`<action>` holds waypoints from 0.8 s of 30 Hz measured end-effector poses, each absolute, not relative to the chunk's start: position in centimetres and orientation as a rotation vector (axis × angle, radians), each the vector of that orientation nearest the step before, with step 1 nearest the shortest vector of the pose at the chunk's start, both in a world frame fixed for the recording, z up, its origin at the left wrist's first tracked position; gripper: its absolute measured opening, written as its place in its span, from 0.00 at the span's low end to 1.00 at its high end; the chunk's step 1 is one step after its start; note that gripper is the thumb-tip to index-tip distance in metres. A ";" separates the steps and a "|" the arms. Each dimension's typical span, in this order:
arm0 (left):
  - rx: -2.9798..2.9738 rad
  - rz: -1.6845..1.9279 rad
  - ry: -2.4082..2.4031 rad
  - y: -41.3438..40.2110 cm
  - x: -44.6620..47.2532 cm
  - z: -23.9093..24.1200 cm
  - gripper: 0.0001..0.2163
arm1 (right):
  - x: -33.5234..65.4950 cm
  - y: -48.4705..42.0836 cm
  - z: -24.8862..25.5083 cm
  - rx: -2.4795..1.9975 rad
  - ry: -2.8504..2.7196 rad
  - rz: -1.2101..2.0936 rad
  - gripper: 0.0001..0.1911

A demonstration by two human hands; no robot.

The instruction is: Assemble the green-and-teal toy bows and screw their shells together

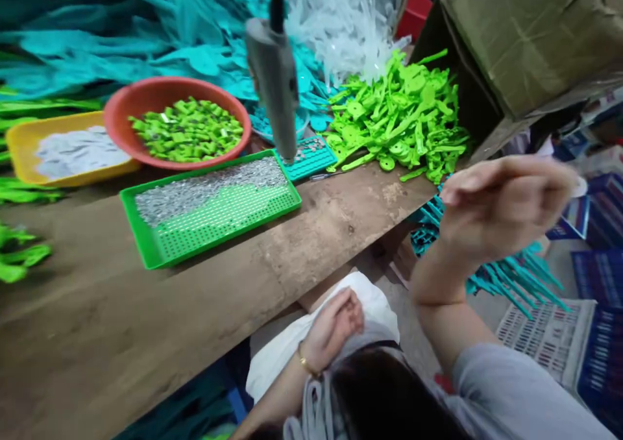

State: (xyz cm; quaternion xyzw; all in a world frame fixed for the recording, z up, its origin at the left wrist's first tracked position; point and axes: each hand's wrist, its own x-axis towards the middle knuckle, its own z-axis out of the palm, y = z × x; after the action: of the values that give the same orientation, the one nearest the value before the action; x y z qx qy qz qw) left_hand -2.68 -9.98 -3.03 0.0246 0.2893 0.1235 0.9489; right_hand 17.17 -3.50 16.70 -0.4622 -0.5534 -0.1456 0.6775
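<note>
My left hand, with a gold bracelet at its wrist, rests low over the white cloth on my lap. Its fingers curl loosely inward and show nothing in them. On the right, my right hand is raised beyond the table's edge, bent at the wrist and blurred. Its fingers are folded together; whatever they may hold is hidden. The heap of lime-green plastic parts is the nearest table item to it. A green perforated tray of small silvery pieces lies on the wooden table.
Above the tray hangs a grey tool. Behind stand a red bowl of green pieces, a yellow tray of white pieces and a small teal tray. A cardboard box rises at the right; a white crate lies below.
</note>
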 end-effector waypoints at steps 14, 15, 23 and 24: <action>-0.026 0.235 1.121 -7.1 -9.3 -8.3 0.12 | 46.4 -21.7 5.9 -2.794 -0.537 0.062 0.23; -0.027 0.244 1.127 -7.0 -9.1 -8.3 0.12 | 47.0 -22.1 5.5 -2.806 -0.544 0.111 0.24; 0.011 0.274 1.135 -7.2 -8.2 -7.4 0.10 | 52.1 -22.2 5.0 -2.900 -0.466 0.391 0.29; 0.003 0.277 1.140 -7.3 -8.3 -7.4 0.11 | 52.6 -22.0 5.1 -2.904 -0.468 0.438 0.29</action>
State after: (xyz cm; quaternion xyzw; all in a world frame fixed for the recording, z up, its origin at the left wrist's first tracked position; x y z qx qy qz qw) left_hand -8.27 -7.28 -7.37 0.0014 0.5380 0.1307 0.8328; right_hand 52.60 -22.04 5.06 -0.9730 -0.1569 0.1468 0.0839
